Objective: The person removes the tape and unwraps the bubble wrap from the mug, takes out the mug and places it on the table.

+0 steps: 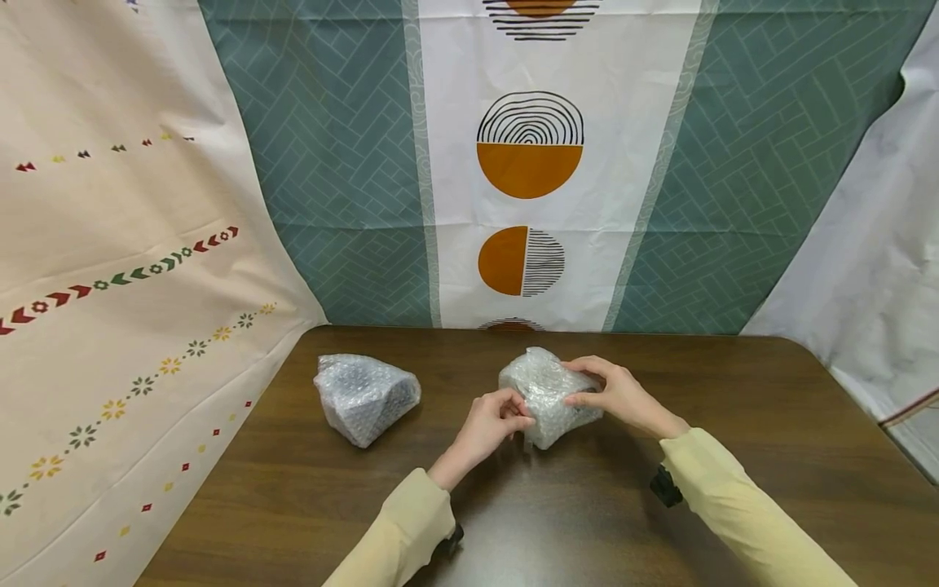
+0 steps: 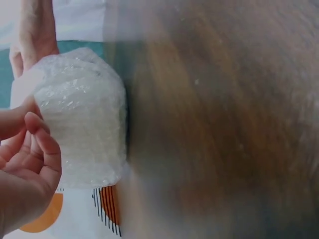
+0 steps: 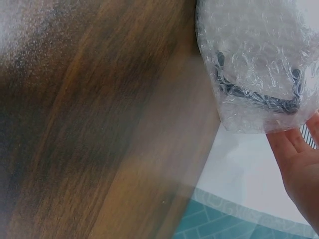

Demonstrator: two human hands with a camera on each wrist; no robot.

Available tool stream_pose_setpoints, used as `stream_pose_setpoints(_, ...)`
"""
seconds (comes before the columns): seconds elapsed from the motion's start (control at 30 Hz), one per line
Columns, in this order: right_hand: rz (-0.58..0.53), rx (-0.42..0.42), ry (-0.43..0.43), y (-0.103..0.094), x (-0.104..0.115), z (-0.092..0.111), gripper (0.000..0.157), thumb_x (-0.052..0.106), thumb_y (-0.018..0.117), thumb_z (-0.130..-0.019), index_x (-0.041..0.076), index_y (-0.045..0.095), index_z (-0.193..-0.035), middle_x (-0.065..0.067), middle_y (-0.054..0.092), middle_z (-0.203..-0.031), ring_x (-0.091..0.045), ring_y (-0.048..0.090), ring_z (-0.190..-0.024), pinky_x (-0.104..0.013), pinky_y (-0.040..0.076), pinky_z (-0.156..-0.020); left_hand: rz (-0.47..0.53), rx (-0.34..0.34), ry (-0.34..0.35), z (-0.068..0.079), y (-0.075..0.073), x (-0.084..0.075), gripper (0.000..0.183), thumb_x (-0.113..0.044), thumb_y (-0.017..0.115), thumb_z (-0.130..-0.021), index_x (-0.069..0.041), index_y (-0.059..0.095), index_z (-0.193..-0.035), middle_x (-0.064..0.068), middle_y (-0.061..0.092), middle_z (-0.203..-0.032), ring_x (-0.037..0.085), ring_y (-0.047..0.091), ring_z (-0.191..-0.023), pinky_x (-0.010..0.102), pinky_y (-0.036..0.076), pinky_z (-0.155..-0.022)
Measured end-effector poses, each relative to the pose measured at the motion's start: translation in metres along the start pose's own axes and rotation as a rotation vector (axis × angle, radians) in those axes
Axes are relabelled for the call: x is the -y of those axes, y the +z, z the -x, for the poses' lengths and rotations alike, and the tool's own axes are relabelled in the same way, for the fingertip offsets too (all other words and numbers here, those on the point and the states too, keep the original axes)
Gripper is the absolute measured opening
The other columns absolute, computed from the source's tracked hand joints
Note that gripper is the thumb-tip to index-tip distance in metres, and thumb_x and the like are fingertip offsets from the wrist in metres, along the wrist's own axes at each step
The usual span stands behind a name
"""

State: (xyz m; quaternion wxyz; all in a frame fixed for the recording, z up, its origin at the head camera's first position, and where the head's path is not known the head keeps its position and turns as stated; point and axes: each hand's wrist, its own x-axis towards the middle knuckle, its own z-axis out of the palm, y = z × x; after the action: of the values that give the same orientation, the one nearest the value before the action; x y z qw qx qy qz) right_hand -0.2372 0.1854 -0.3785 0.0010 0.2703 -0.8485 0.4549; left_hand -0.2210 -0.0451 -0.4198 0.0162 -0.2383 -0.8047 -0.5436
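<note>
A bubble-wrapped bundle (image 1: 548,390) sits on the table between the two hands. My left hand (image 1: 487,425) pinches the wrap between thumb and fingertips at its near left side; the left wrist view shows the curled fingers of that hand (image 2: 37,162) up close. Thumb and fingers spread, my right hand (image 1: 616,398) grips the bundle from the right. A dark, thin, bracket-shaped part (image 3: 259,97) shows through the clear wrap in the right wrist view; what the whole wrapped object is, I cannot tell.
A second piece of bubble wrap (image 1: 363,398), bulky and folded, lies to the left on the dark wooden table (image 1: 293,505). Patterned cloth (image 1: 352,163) hangs behind the table's back edge. A cream cloth (image 1: 132,269) with small coloured motifs borders the left side.
</note>
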Motion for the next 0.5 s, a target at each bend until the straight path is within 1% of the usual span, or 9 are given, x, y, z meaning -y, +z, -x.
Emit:
stream_pose_setpoints(0.03,-0.003,0.0,0.001,0.0,0.0,0.0,0.052,0.011,0.073,-0.077,-0.003,0.052,-0.122,-0.016,0.051,-0.119,-0.031,0.045,-0.112,-0.045,0.037,-0.091,-0.006,0.009,-0.003,-0.002,0.0,0.006,0.013,-0.006,0.072,-0.076,-0.005,0.06,-0.077,-0.002,0.057,-0.062,0.015,0.05,-0.047,0.023,0.04,-0.043)
stream_pose_setpoints(0.07,-0.007,0.001,0.003,0.0,0.005,0.001,0.051,0.008,0.073,-0.076,-0.004,0.052,-0.122,-0.018,0.051,-0.119,-0.033,0.045,-0.111,-0.046,0.036,-0.091,-0.004,0.018,-0.009,-0.002,-0.001,0.006,0.012,-0.006,0.072,-0.076,-0.005,0.06,-0.077,-0.003,0.058,-0.063,0.016,0.05,-0.048,0.023,0.041,-0.044)
stream_pose_setpoints(0.17,-0.004,0.003,0.008,0.0,0.008,0.001,0.051,0.007,0.073,-0.076,-0.005,0.052,-0.122,-0.019,0.05,-0.119,-0.034,0.044,-0.112,-0.046,0.036,-0.091,0.012,0.054,-0.043,-0.002,-0.008,0.003,0.01,-0.007,0.073,-0.076,-0.005,0.063,-0.078,-0.002,0.059,-0.066,0.015,0.052,-0.05,0.024,0.044,-0.047)
stream_pose_setpoints(0.23,-0.002,0.002,0.01,0.0,0.008,0.001,0.052,0.007,0.073,-0.076,-0.005,0.052,-0.122,-0.019,0.05,-0.119,-0.034,0.044,-0.112,-0.046,0.035,-0.091,0.025,0.082,-0.071,-0.004,-0.012,0.0,0.009,-0.007,0.073,-0.076,-0.005,0.064,-0.079,-0.001,0.059,-0.067,0.015,0.053,-0.052,0.028,0.047,-0.05)
stream_pose_setpoints(0.27,-0.001,0.002,0.011,0.0,0.008,0.001,0.052,0.007,0.073,-0.076,-0.005,0.052,-0.122,-0.019,0.05,-0.119,-0.034,0.044,-0.112,-0.046,0.035,-0.091,0.034,0.098,-0.079,-0.004,-0.015,-0.003,0.008,-0.007,0.072,-0.077,-0.004,0.065,-0.08,0.001,0.06,-0.067,0.016,0.053,-0.053,0.031,0.048,-0.052)
stream_pose_setpoints(0.33,-0.002,0.002,0.014,-0.001,0.008,0.0,0.052,0.008,0.073,-0.076,-0.005,0.052,-0.122,-0.018,0.05,-0.119,-0.034,0.044,-0.112,-0.046,0.035,-0.091,0.058,0.134,-0.083,-0.005,-0.02,-0.008,0.008,-0.005,0.071,-0.077,-0.001,0.066,-0.082,0.007,0.061,-0.069,0.023,0.054,-0.054,0.041,0.048,-0.055)
stream_pose_setpoints(0.43,-0.005,0.003,0.02,-0.001,0.007,0.0,0.052,0.008,0.073,-0.076,-0.004,0.052,-0.121,-0.018,0.051,-0.119,-0.033,0.044,-0.112,-0.046,0.036,-0.091,0.109,0.181,-0.086,-0.005,-0.029,-0.025,0.009,-0.001,0.068,-0.079,0.005,0.066,-0.085,0.014,0.062,-0.072,0.032,0.053,-0.058,0.048,0.047,-0.058)
stream_pose_setpoints(0.5,-0.011,0.005,0.022,-0.001,0.006,0.0,0.052,0.008,0.073,-0.076,-0.004,0.052,-0.121,-0.018,0.051,-0.119,-0.033,0.045,-0.112,-0.046,0.036,-0.091,0.147,0.197,-0.1,-0.005,-0.035,-0.036,0.01,0.0,0.067,-0.08,0.007,0.065,-0.087,0.016,0.061,-0.074,0.034,0.052,-0.06,0.043,0.048,-0.058)
